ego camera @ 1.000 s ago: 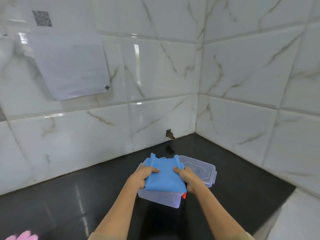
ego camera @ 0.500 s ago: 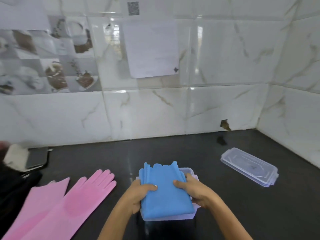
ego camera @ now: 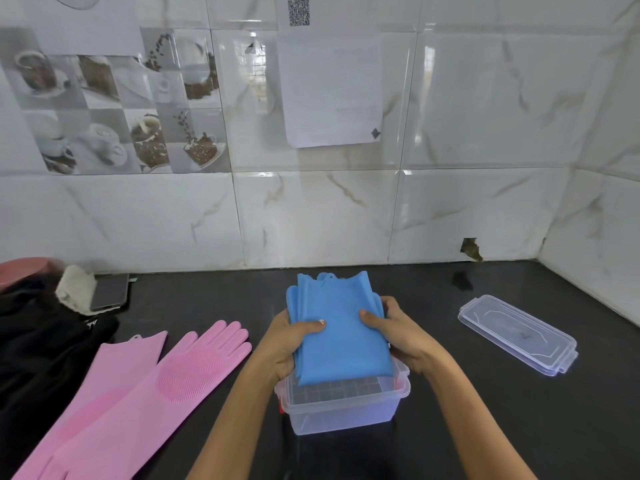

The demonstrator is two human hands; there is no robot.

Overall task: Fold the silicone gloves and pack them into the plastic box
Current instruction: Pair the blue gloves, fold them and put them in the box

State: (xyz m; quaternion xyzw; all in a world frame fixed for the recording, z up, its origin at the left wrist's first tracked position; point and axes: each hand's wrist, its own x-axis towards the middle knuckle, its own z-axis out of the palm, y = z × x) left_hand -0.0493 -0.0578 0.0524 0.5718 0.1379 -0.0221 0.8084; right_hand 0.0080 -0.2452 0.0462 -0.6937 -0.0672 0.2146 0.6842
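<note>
Head view: left hand (ego camera: pixel 289 344) and right hand (ego camera: pixel 398 332) each grip the folded blue silicone gloves (ego camera: pixel 341 332), thumbs on top, holding them over the open clear plastic box (ego camera: pixel 346 407) on the black bench (ego camera: pixel 519 410). Pink gloves (ego camera: pixel 145 386) lie flat to the left; lid (ego camera: pixel 517 334) lies apart at right.
</note>
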